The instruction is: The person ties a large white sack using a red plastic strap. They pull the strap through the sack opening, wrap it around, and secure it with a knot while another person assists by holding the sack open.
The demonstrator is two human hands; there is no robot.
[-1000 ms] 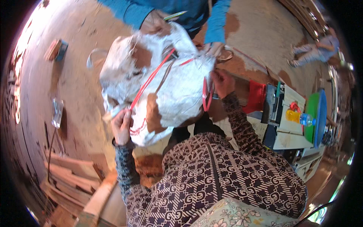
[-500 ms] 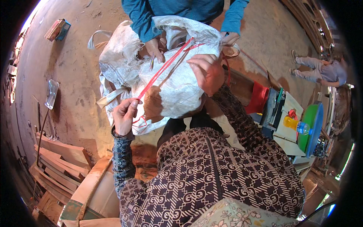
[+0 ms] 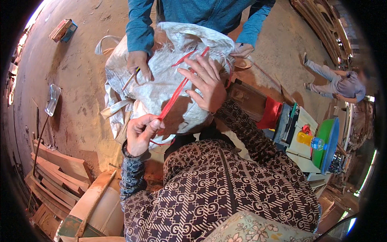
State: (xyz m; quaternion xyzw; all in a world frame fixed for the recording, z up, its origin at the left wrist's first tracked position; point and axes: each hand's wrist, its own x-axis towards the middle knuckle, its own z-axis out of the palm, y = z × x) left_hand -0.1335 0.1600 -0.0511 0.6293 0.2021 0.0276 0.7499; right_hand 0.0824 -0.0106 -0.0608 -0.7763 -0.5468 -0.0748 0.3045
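Note:
A large white woven sack (image 3: 161,88) with a frayed mouth stands in front of me. From its upper part a red plastic strip (image 3: 175,97) stretches down toward me. My left hand (image 3: 142,133) pinches the lower end, thumb against fingers, with a thin loose tail below. My right hand (image 3: 205,82) is over the sack, fingers spread, beside or touching the strip's upper part; contact is unclear. Across from me, a blue-sleeved person's hand (image 3: 140,63) holds a thin pointed tool (image 3: 130,79) against the sack. That person's other hand (image 3: 243,50) is at the sack's right edge.
Wooden boards (image 3: 60,173) are stacked at lower left, near a pole lying over a pale padded thing (image 3: 94,197). To the right are a red cloth (image 3: 271,113), a yellow-orange bottle (image 3: 304,138) and green and blue basins (image 3: 328,145). Another person (image 3: 342,82) walks at far right.
My right hand has moved left and nearer me, its fingers now spread by the strip. My left hand has shifted right and slightly down. The other person's tool hand has moved left.

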